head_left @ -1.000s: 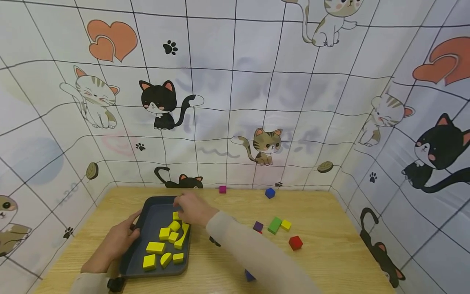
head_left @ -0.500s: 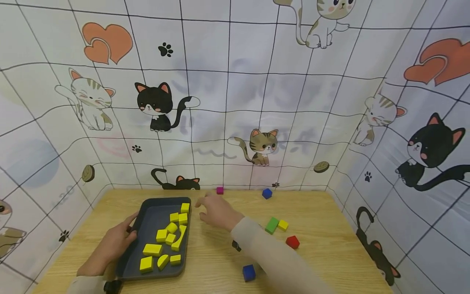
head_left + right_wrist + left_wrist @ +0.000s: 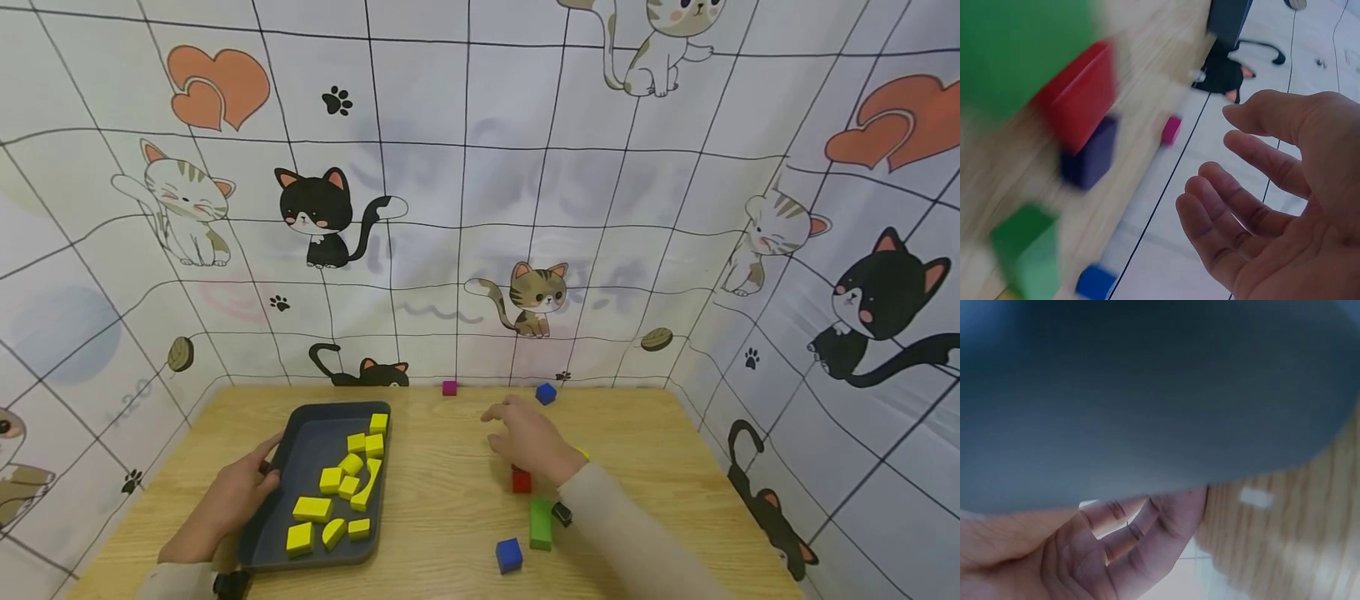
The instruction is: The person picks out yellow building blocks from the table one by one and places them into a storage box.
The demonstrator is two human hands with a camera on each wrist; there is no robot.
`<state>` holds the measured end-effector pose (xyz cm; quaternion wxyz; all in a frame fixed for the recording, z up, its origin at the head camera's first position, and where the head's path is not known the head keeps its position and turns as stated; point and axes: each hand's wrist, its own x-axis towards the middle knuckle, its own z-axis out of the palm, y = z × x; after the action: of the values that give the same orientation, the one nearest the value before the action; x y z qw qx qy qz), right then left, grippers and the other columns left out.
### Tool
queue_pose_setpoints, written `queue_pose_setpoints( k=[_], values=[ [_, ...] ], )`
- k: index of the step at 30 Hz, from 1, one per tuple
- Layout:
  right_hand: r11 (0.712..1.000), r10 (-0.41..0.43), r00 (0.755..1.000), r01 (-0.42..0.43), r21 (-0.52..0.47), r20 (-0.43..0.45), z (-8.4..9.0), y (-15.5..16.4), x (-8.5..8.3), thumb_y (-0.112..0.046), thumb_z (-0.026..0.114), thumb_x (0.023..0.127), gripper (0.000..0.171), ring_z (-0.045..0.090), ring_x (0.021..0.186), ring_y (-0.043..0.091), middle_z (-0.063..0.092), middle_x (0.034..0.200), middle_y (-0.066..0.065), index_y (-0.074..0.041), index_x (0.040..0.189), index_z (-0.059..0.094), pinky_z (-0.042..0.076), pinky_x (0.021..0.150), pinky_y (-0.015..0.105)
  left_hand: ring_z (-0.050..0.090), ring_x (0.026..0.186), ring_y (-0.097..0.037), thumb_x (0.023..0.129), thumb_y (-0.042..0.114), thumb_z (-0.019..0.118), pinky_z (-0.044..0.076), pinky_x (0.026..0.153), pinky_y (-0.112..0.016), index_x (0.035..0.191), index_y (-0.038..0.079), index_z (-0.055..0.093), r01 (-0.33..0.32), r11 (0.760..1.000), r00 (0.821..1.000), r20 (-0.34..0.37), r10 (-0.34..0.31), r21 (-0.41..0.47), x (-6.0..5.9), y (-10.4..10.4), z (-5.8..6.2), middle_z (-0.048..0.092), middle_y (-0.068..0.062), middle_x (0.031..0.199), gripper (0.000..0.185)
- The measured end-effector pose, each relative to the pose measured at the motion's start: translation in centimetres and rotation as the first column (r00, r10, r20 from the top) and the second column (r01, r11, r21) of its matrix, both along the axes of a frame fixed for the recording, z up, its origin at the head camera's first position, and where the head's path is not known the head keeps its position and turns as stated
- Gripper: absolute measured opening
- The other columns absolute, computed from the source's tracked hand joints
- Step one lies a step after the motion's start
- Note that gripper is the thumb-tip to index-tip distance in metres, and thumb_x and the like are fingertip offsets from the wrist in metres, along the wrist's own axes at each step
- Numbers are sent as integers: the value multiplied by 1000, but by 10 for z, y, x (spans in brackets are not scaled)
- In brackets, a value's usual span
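Observation:
My left hand [image 3: 228, 504] grips the left rim of a dark grey tray [image 3: 281, 517], thumb at the rim and fingers against its underside in the left wrist view. Several yellow blocks [image 3: 312, 508] of different shapes lie in the tray, mostly along its right side. My right hand [image 3: 532, 442] is over the table right of the tray, fingers loosely spread and holding nothing. Below it are a red block [image 3: 521, 482] and a green block [image 3: 540, 523]. The right wrist view shows a purple block [image 3: 1089, 153] beside the red one and another green block [image 3: 1029, 247].
A blue cube [image 3: 508, 556] lies near the front of the wooden table [image 3: 442, 500]. At the back edge are a magenta cube [image 3: 449, 388] and another blue block [image 3: 546, 394]. A yellow block [image 3: 582, 453] peeks out behind my right hand. A cat-print sheet [image 3: 435, 208] surrounds the table.
My right hand has moved from above the tray's back right corner to the right, over the loose blocks. A yellow block now shows in that corner. My left hand keeps its hold on the tray.

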<state>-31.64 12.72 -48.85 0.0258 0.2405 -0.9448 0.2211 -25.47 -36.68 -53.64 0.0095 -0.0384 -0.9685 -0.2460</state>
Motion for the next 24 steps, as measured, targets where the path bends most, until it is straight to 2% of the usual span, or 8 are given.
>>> queue_pose_setpoints(
  k=[6, 10, 16, 24],
  values=[
    [992, -124, 992, 125, -10, 30, -7, 43, 5, -16, 87, 103, 34, 77, 119, 32, 77, 142, 14, -11, 137, 84, 68, 96, 52, 63, 82, -21, 108, 7, 69, 54, 73, -40, 171, -12, 40, 5, 1000, 1000, -1, -5, 2, 0, -1, -2, 80, -21, 108, 72],
    [985, -170, 985, 170, 26, 26, -12, 68, 9, -16, 90, 101, 36, 76, 114, 30, 76, 139, 15, -9, 136, 84, 68, 99, 51, 64, 82, -21, 108, 7, 69, 55, 73, -39, 171, -12, 41, 5, 1000, 1000, -8, -5, 4, -1, -1, -2, 81, -22, 109, 71],
    [970, -241, 969, 238, 56, 51, -19, 98, 14, -19, 90, 101, 40, 68, 104, 23, 74, 130, 14, -10, 139, 83, 66, 94, 49, 65, 83, -22, 108, 8, 69, 56, 75, -42, 171, -12, 40, 6, 1000, 1000, 1, -6, -1, -2, -2, -3, 81, -25, 112, 72],
    [971, -239, 969, 237, 39, 65, -28, 118, 16, -15, 93, 98, 39, 72, 108, 26, 76, 127, 13, -7, 134, 84, 67, 97, 49, 66, 85, -23, 108, 9, 69, 57, 76, -42, 172, -11, 39, 7, 1000, 1000, 17, -7, 1, -2, -3, -2, 81, -27, 115, 73]
  ],
)
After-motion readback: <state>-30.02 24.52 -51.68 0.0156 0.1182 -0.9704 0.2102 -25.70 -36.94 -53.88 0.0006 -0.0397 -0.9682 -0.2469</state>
